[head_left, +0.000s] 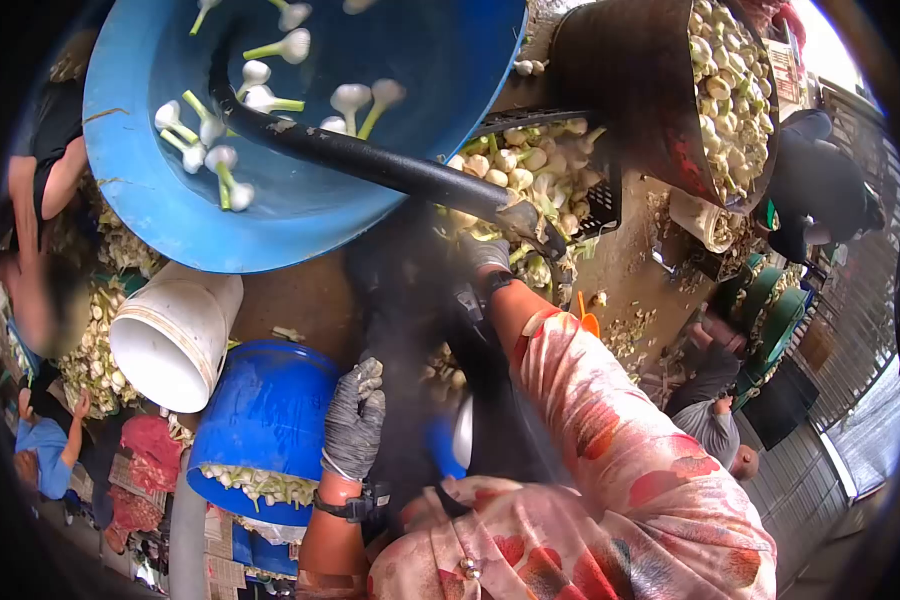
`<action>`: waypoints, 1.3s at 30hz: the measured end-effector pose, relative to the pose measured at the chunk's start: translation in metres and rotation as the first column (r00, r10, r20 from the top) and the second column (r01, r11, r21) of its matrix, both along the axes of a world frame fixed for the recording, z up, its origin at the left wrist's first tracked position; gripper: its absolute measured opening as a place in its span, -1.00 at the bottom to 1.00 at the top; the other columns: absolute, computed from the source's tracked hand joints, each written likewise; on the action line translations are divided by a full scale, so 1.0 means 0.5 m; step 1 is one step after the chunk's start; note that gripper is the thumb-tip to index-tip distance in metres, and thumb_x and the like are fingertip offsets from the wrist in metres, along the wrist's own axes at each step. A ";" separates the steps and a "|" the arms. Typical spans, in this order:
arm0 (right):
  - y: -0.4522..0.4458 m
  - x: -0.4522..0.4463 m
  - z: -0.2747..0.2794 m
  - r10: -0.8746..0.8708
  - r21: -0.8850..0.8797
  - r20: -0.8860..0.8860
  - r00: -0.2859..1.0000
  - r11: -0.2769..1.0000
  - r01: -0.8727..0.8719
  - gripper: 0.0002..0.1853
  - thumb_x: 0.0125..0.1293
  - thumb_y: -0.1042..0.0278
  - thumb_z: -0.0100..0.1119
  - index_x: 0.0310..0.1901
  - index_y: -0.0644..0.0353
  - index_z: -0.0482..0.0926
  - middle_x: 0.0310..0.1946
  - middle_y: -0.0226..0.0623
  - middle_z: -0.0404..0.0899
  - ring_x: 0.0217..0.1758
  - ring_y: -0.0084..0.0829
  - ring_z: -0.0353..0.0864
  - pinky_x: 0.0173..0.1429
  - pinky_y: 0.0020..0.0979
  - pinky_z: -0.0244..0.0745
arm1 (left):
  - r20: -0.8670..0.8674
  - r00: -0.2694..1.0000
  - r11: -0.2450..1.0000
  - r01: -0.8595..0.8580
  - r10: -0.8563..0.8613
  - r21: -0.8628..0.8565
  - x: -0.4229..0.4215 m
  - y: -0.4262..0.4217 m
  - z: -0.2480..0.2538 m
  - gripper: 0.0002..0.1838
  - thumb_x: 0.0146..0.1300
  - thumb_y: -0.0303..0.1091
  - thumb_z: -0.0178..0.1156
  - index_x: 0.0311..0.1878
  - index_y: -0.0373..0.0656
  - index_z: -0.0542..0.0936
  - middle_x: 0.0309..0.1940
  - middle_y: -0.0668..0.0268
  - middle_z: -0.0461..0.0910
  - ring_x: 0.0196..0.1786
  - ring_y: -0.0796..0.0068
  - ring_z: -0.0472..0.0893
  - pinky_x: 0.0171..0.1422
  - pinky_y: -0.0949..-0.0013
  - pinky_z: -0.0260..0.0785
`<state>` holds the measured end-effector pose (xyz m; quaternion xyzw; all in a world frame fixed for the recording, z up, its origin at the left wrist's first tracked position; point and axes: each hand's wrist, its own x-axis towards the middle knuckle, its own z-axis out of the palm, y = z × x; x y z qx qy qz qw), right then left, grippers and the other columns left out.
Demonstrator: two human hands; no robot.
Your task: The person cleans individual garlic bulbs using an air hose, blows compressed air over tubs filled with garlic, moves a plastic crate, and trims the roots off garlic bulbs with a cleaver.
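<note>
My left hand (355, 425), in a grey glove with a dark band at the wrist, is beside the blue barrel with its fingers curled together; what they hold, if anything, is unclear. My right hand (485, 254), also gloved, reaches to the near edge of a black crate (602, 205) full of garlic bulbs (515, 165). Its fingers are mostly hidden. Just above it lies the end of a black pipe (370, 160), which crosses the rim of a large light-blue tub (120, 200). Trimmed garlic bulbs (224, 178) with short green stems are inside the tub.
A white bucket (175, 340) lies tilted at left, above a blue barrel (265, 400) holding garlic. A dark barrel (620, 85) of garlic lies at upper right. Other people work at left and right, one in grey (710, 415). Scraps litter the floor (620, 270).
</note>
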<state>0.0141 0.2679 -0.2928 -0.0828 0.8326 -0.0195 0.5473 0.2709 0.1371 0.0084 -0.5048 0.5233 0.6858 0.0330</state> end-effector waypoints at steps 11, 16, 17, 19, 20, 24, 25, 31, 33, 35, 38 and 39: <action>-0.076 -0.013 0.581 -0.254 -0.418 0.580 0.774 0.722 0.551 -0.62 0.47 0.00 -0.07 -0.21 0.19 0.51 -0.60 -0.24 0.53 -0.63 -0.39 0.57 -0.54 -0.41 0.49 | -0.025 0.999 0.999 -0.049 0.049 -0.019 -0.242 0.014 0.073 -0.40 0.35 -0.38 0.18 0.41 -0.21 0.24 0.12 0.25 0.46 0.17 0.49 0.43 0.33 0.40 0.25; -0.121 -0.019 0.744 -0.070 -0.650 0.191 0.979 0.738 0.179 -0.66 0.39 0.07 0.07 -0.17 0.23 0.57 -0.34 -0.17 0.62 -0.30 -0.30 0.66 -0.20 -0.32 0.55 | -0.101 0.937 0.937 -0.319 0.334 0.140 -0.247 -0.022 0.202 -0.56 0.30 -0.43 0.21 0.23 -0.25 0.42 0.03 0.29 0.51 0.04 0.49 0.50 0.19 0.43 0.38; -0.124 -0.012 0.758 -0.085 -0.660 0.184 0.979 0.728 0.187 -0.66 0.39 0.07 0.07 -0.17 0.23 0.57 -0.34 -0.17 0.62 -0.30 -0.30 0.66 -0.20 -0.32 0.55 | -0.161 0.914 0.922 -0.344 0.372 0.180 -0.243 -0.032 0.223 -0.58 0.28 -0.45 0.22 0.19 -0.26 0.44 0.00 0.31 0.53 0.00 0.50 0.52 0.14 0.43 0.42; -0.127 0.003 0.805 -0.163 -0.765 0.119 0.980 0.613 0.195 -0.76 0.30 0.20 0.18 -0.16 0.20 0.62 -0.26 -0.18 0.63 -0.17 -0.26 0.64 -0.07 -0.29 0.52 | -0.197 0.880 0.892 -0.384 0.432 0.239 -0.246 -0.046 0.274 -0.64 0.26 -0.47 0.23 0.12 -0.26 0.47 -0.06 0.31 0.54 -0.05 0.52 0.53 0.06 0.44 0.46; -0.134 0.020 0.828 -0.184 -0.788 0.075 0.980 0.591 0.171 -0.81 0.22 0.30 0.23 -0.18 0.16 0.63 -0.23 -0.17 0.62 -0.16 -0.21 0.64 -0.07 -0.27 0.52 | -0.192 0.881 0.887 -0.376 0.432 0.270 -0.237 -0.053 0.281 -0.66 0.25 -0.47 0.23 0.09 -0.26 0.48 -0.08 0.32 0.54 -0.07 0.52 0.54 0.05 0.44 0.46; -0.161 0.090 0.876 -0.105 -0.779 -0.206 0.973 0.619 -0.098 -0.86 0.15 0.35 0.22 -0.25 0.13 0.62 -0.30 -0.16 0.58 -0.17 -0.10 0.59 -0.06 -0.20 0.50 | -0.207 0.934 0.948 -0.250 0.290 0.197 -0.179 -0.071 0.271 -0.69 0.23 -0.45 0.27 0.03 -0.25 0.50 -0.11 0.27 0.56 -0.10 0.46 0.56 0.03 0.41 0.47; -0.167 0.111 0.882 -0.119 -0.787 -0.207 0.971 0.610 -0.093 -0.86 0.15 0.35 0.22 -0.25 0.13 0.62 -0.30 -0.16 0.58 -0.17 -0.10 0.59 -0.06 -0.20 0.50 | -0.204 0.951 0.969 -0.210 0.233 0.131 -0.159 -0.083 0.270 -0.67 0.22 -0.46 0.28 0.04 -0.25 0.49 -0.10 0.26 0.56 -0.09 0.45 0.57 0.05 0.40 0.47; -0.209 0.200 0.886 -0.080 -0.666 -0.328 0.941 0.726 -0.171 -0.87 0.04 0.37 0.27 -0.35 0.12 0.57 -0.37 -0.16 0.56 -0.24 -0.07 0.59 -0.15 -0.18 0.49 | -0.250 0.964 0.996 -0.093 0.090 -0.002 -0.065 -0.135 0.264 -0.60 0.22 -0.49 0.29 0.12 -0.24 0.45 -0.01 0.22 0.55 0.02 0.41 0.56 0.17 0.37 0.44; -0.209 0.223 0.868 -0.203 -0.693 -0.333 0.921 0.715 -0.092 -0.88 0.10 0.36 0.25 -0.34 0.17 0.57 -0.45 -0.19 0.58 -0.36 -0.18 0.61 -0.22 -0.25 0.51 | -0.349 0.922 0.976 -0.106 0.168 0.191 -0.047 -0.146 0.283 -0.59 0.25 -0.51 0.25 0.15 -0.23 0.43 0.01 0.21 0.54 0.02 0.41 0.56 0.18 0.38 0.43; -0.195 0.218 0.855 -0.540 -0.579 0.270 0.797 0.571 0.582 -0.86 0.18 0.33 0.21 -0.32 0.22 0.56 -0.51 -0.22 0.58 -0.45 -0.37 0.59 -0.27 -0.34 0.51 | -0.364 0.910 0.945 -0.078 0.198 0.319 -0.035 -0.161 0.288 -0.57 0.27 -0.45 0.24 0.20 -0.20 0.41 0.02 0.19 0.53 0.01 0.36 0.57 0.18 0.34 0.45; -0.111 0.180 0.745 -0.424 -0.514 -0.311 0.851 0.828 0.225 -0.78 0.26 0.25 0.17 -0.32 0.27 0.54 -0.53 -0.22 0.61 -0.45 -0.26 0.58 -0.27 -0.26 0.50 | -0.349 0.863 0.782 -0.082 0.366 0.617 -0.029 -0.182 0.308 -0.45 0.25 -0.30 0.28 0.28 -0.15 0.36 0.01 0.11 0.53 -0.04 0.28 0.59 0.18 0.18 0.44; -0.070 0.162 0.712 -0.358 -0.381 -0.375 0.855 0.900 0.210 -0.76 0.28 0.21 0.17 -0.26 0.25 0.56 -0.44 -0.09 0.63 -0.37 -0.12 0.61 -0.20 -0.23 0.51 | -0.356 0.850 0.740 -0.057 0.388 0.670 -0.030 -0.190 0.315 -0.42 0.22 -0.30 0.29 0.29 -0.14 0.35 0.01 0.10 0.53 -0.06 0.29 0.59 0.18 0.19 0.43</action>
